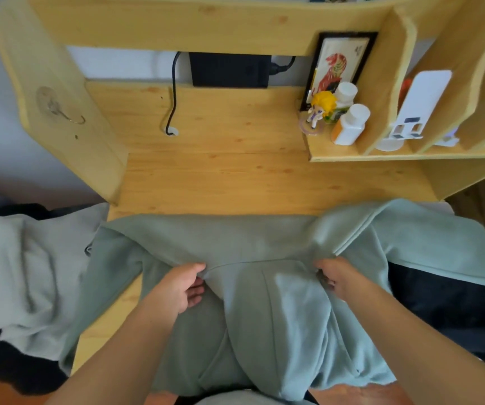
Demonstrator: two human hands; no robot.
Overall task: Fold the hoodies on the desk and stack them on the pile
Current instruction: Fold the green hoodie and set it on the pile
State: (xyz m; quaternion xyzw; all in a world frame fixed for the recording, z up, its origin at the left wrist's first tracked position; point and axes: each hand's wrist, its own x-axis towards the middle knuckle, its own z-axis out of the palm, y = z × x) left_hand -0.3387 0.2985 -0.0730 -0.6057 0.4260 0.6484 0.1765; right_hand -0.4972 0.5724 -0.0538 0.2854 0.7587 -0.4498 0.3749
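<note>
left grip [187, 283] and right grip [333, 273] each pinching a fold of the green hoodie [264, 302], which is lying spread across the wooden tabletop [220, 171].

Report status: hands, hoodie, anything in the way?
Left hand and right hand both pinching sage-green fleece hoodie. Spread on wooden desk. Nothing blocking.

pine desk [220, 159], shelf unit [387, 83], white wall [124, 64]
</note>
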